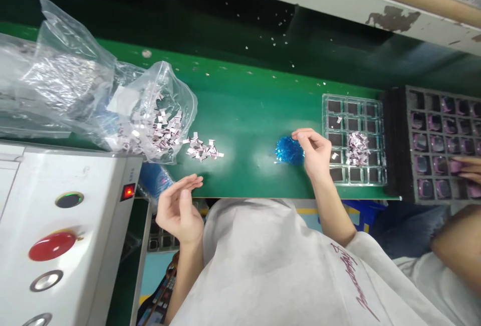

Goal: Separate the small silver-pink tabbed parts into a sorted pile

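My right hand [314, 151] is at the right edge of a small pile of shiny blue pieces [287, 150] on the green table. Its thumb and forefinger are pinched together, and whatever lies between them is too small to make out. My left hand [181, 210] is held palm up at the table's front edge, fingers stretched and slightly bent, the thumb apart, with nothing visible in it. Just beyond it lies a loose heap of small whitish-pink pieces [203, 149]. To the right of my right hand stands a clear compartment tray [353, 183] with similar pieces heaped on it.
Clear plastic bags [75, 72] holding many small pieces fill the left side. A white control box [93, 246] with a red button [52, 246] stands front left. At far right, a co-worker's hand [468, 166] reaches over a black tray [409, 140] of dark, pink-edged parts.
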A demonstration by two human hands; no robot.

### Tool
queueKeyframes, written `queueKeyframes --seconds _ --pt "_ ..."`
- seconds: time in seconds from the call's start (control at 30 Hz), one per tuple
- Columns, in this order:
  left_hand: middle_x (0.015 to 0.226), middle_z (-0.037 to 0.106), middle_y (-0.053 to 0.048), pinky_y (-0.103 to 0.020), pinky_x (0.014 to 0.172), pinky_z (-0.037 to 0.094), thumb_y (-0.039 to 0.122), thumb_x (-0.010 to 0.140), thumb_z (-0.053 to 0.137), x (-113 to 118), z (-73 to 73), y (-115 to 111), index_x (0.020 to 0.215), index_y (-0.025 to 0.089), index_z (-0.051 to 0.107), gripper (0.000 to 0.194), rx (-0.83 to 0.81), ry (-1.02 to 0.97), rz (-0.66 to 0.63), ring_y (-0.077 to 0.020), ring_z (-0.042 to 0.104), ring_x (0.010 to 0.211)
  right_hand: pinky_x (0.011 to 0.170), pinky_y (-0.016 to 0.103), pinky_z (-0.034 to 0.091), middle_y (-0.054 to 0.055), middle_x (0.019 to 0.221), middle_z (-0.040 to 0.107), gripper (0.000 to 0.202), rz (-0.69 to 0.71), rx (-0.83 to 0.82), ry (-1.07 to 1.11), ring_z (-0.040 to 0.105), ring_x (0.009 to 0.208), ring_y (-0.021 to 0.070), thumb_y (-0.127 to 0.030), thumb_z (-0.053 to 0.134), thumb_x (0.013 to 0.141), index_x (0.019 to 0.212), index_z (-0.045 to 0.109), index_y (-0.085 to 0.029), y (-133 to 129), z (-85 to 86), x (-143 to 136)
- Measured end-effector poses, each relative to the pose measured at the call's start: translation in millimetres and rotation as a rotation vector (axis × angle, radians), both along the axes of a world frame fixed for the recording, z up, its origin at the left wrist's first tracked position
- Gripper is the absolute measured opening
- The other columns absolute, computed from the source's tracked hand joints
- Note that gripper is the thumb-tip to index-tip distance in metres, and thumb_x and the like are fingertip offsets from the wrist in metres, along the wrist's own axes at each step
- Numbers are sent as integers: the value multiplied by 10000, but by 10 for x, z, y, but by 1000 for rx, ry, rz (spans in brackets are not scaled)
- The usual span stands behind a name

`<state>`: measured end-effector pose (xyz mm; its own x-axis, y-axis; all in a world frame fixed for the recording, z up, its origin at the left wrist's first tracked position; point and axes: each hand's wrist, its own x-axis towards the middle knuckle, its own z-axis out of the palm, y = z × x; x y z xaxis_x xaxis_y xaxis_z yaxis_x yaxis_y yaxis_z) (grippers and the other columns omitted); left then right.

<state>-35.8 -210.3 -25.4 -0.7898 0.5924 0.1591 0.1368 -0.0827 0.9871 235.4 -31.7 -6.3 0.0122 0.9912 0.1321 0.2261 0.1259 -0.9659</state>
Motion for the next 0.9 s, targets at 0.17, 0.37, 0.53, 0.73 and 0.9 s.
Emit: queueKeyframes --seconds 0.17,0.37,0.53,0.73,0.9 --pt "1008 820 -67 -413 739 680 267 965 722 -32 -2 -19 1110 178 743 172 45 18 57 -233 816 834 499 256 440 -88 521 578 382 -69 -73 180 524 442 117 -630 762 993 908 689 -265 43 38 -44" --pt "1006 825 -65 -404 710 673 251 945 739 -39 13 -29 1110 178 753 181 54 20 60 -235 817 823 425 279 255 -98 413 318 698 -52 -75 212 261 373 97 -895 548 970 730 681 -253 136 96 -82" --pt "1021 827 -66 -408 707 677 261 942 738 -47 7 -45 1120 183 744 195 42 35 64 -239 818 829 412 306 272 -65 444 404 813 -18 -123 199 329 362 126 -1000 373 936 784 705 -273 155 101 -73" --pt "1052 829 -77 -381 720 670 235 963 759 -2 33 -17 1158 183 771 202 108 30 8 -234 820 865 598 394 542 19 618 588 819 49 -28 83 649 598 215 -915 245 1017 989 785 -300 168 152 -59" --pt "1159 815 -96 -426 815 688 275 1011 710 112 93 100 1230 216 764 233 81 127 -187 -266 812 1016 1113 618 559 127 1268 803 979 302 34 -44 743 1301 365 -802 -39 1048 1428 696 -278 133 242 -85"
